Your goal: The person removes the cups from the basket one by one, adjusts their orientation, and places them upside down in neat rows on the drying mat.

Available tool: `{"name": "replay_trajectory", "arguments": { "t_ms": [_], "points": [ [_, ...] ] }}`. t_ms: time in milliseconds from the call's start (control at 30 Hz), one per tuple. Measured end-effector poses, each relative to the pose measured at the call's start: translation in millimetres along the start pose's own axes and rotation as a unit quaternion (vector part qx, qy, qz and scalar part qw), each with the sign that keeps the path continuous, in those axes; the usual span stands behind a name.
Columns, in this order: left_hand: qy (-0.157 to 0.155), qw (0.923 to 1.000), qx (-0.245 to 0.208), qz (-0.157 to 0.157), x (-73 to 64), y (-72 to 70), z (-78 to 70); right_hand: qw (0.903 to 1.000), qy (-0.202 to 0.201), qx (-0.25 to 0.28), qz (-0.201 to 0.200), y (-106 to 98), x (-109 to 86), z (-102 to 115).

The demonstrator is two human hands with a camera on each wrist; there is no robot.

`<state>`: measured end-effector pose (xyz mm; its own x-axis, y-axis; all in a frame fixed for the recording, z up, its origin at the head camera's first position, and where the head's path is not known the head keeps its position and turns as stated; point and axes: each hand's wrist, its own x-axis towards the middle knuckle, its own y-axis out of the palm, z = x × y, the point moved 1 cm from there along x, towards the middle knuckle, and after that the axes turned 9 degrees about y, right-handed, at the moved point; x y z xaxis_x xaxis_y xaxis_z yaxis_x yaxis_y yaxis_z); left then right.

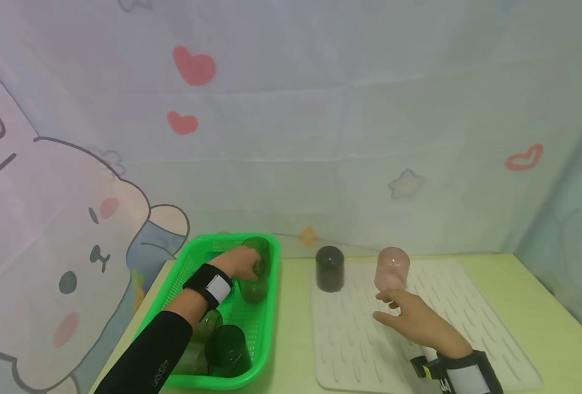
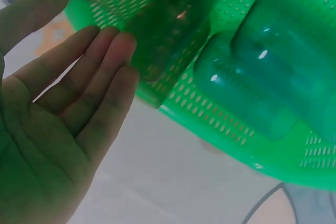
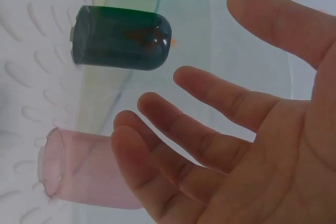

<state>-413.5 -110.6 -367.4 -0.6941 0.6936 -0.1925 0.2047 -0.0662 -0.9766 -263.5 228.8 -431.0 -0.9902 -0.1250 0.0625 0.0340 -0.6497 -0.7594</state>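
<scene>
My left hand reaches into a green basket at a translucent olive-green cup along its right side. In the left wrist view, the fingers are fairly straight with the thumb apart, and the fingertips are at the cup's side. My right hand hovers above a white ridged mat, fingers spread and holding nothing. Just beyond it, a clear pink cup stands upside down on the mat. To its left a dark grey cup is also upside down.
In the basket's front lie a dark green cup and a paler olive cup. Two teal cups lie together in the basket. A printed cloth hangs behind the pale yellow table.
</scene>
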Motion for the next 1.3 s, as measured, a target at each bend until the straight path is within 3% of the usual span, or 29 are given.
{"name": "replay_trajectory", "arguments": {
  "t_ms": [233, 667, 833, 1067, 1300],
  "points": [
    [-0.006, 0.9993, -0.034, 0.012, 7.4, 20.0, 8.9, 1.0, 0.005, -0.002, 0.005, 0, -0.7, 0],
    [-0.002, 0.999, -0.045, 0.003, 3.7, 24.4, 14.8, 0.9995, 0.025, 0.009, 0.017, 4, 0.1, 4],
    [0.013, 0.9978, -0.055, -0.036, -6.6, 17.6, 15.2, 0.9998, 0.019, 0.001, 0.01, 3, -1.1, 3],
    [0.058, 0.9912, -0.045, -0.11, -26.3, 4.4, 13.5, 0.9998, 0.016, -0.001, 0.01, 4, -0.4, 2],
    [0.05, 0.9852, -0.048, -0.157, -45.7, -5.2, 6.8, 0.9999, 0.007, 0.0, 0.008, 5, 0.9, 3]
  ]
}}
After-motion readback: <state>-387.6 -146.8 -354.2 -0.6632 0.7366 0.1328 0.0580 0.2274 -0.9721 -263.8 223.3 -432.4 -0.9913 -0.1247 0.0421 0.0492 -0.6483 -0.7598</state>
